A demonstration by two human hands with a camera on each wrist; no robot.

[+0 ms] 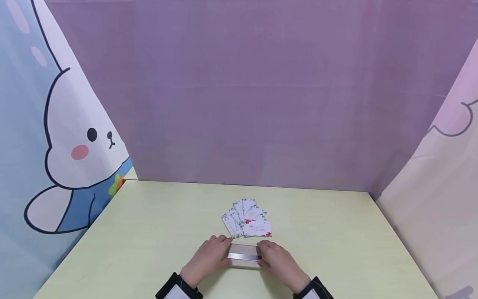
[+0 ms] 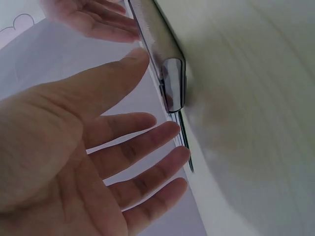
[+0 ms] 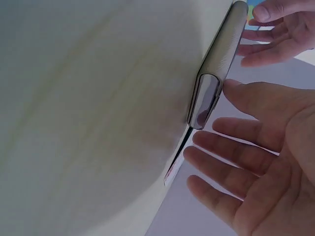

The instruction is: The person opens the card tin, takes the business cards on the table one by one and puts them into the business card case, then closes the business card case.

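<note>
The cards [image 1: 247, 218] carried a floral print and small lines of text, but that text was too small to read, and I could make out no brand or label on the metal case [image 1: 244, 253]. The case lay flat on the pale green table [image 1: 149, 232], near the front edge, with the fanned cards just beyond it. My left hand [image 1: 207, 258] sat at the left end of the case and my right hand [image 1: 280, 260] at the right end, the case between them. In the left wrist view my left fingers [image 2: 147, 147] were straight and spread, the thumb tip just beside the case's rounded end. In the right wrist view my right fingers [image 3: 231, 157] were likewise extended and spread, the thumb tip at the case's polished corner. Neither hand was curled around it.
</note>
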